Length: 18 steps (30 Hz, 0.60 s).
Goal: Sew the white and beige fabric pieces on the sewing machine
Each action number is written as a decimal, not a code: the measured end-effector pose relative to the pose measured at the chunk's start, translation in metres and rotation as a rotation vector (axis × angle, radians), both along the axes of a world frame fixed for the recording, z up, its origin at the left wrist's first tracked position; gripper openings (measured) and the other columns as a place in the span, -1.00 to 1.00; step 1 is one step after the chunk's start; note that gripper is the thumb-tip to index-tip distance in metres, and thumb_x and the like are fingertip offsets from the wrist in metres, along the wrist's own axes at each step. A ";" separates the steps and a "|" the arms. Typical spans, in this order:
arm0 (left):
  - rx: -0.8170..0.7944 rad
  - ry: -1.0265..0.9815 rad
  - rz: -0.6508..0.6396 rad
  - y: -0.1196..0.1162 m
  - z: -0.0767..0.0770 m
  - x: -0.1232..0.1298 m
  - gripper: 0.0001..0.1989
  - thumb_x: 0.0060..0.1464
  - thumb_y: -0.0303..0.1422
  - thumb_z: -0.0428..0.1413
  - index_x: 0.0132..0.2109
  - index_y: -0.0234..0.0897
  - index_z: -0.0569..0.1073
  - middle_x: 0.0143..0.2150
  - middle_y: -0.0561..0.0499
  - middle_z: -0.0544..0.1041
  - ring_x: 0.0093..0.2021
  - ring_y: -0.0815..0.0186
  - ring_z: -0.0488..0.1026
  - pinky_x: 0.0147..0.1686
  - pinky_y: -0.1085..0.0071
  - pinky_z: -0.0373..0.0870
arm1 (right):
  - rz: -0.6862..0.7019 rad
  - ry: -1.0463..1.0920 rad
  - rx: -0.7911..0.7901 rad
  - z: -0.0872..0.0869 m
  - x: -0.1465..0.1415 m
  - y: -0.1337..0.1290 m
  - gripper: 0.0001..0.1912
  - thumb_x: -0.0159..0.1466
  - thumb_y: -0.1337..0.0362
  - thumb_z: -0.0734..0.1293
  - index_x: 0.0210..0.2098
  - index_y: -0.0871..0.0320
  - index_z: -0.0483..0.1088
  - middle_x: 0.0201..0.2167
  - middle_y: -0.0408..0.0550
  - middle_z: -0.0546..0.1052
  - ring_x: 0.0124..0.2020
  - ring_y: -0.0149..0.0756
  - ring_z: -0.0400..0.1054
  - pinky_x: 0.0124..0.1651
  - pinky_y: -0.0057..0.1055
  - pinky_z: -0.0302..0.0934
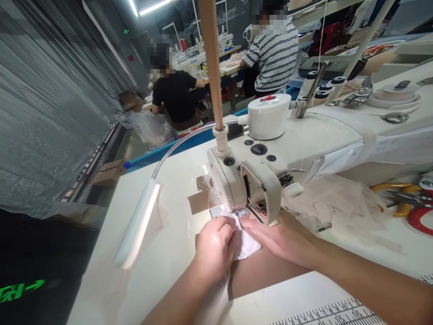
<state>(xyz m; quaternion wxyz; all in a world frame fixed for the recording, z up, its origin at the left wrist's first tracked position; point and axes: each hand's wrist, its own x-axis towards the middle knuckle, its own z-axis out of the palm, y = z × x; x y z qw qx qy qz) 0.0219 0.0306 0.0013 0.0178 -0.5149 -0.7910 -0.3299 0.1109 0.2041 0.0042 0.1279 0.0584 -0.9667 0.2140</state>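
Note:
A white sewing machine (230, 180) stands over the table, its needle area low at the middle. White fabric (248, 245) lies on a brown sheet (264, 275) just in front of the presser foot. My left hand (216, 241) is closed on the white fabric, left of the needle area, fingers bent together. To the right, my right hand (279, 232) rests with its fingers reaching under the machine head at the fabric's right edge; the machine's lever guard partly hides it, and whether it grips anything cannot be made out.
A lit lamp (138, 225) on a bent metal neck stands at the left. Sheer beige fabric (341, 207) and red- and yellow-handled scissors (421, 221) lie at the right. A printed ruler (331, 316) runs along the front. Two people sit at machines beyond.

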 end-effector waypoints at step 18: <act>0.000 -0.138 0.008 -0.003 -0.001 -0.002 -0.85 0.06 -0.53 0.01 -0.31 -0.27 0.46 -0.28 -0.08 0.51 -0.26 0.24 0.45 -0.30 0.36 0.42 | 0.039 0.096 0.018 -0.001 0.004 0.001 -0.67 0.36 0.31 0.09 -0.29 0.06 0.48 -0.44 -0.09 0.43 -0.42 -0.31 0.23 -0.42 -0.39 0.02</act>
